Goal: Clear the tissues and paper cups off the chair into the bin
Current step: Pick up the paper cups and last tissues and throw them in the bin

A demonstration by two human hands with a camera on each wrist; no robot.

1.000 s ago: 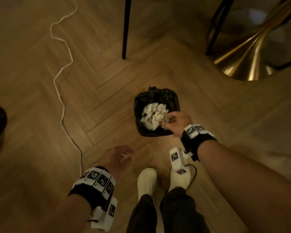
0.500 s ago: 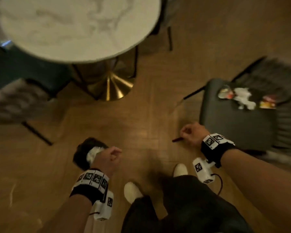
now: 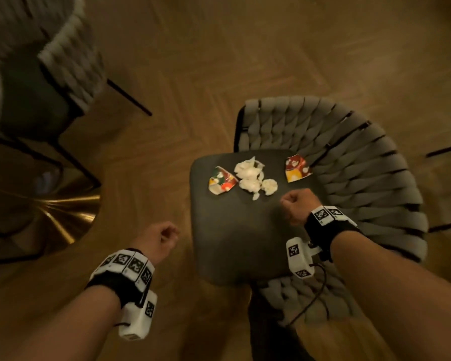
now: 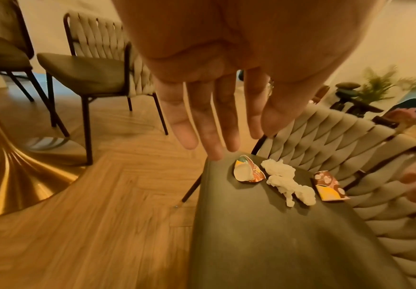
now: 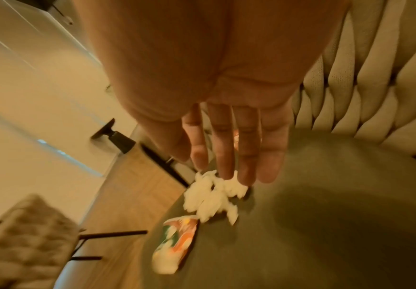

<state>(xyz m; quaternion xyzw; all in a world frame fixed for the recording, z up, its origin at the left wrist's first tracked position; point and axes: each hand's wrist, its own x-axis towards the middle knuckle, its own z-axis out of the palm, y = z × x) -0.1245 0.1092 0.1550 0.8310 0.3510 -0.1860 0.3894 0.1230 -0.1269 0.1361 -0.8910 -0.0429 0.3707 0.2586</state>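
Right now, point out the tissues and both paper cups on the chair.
tissues (image 3: 253,175): head view, middle of the white crumpled pile.
left paper cup (image 3: 221,180): head view, its printed side.
right paper cup (image 3: 296,168): head view, its printed side.

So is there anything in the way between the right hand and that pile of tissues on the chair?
Nothing visible. The right hand hangs open over bare dark seat, just short of the tissues. The two crushed cups lie to either side, not between.
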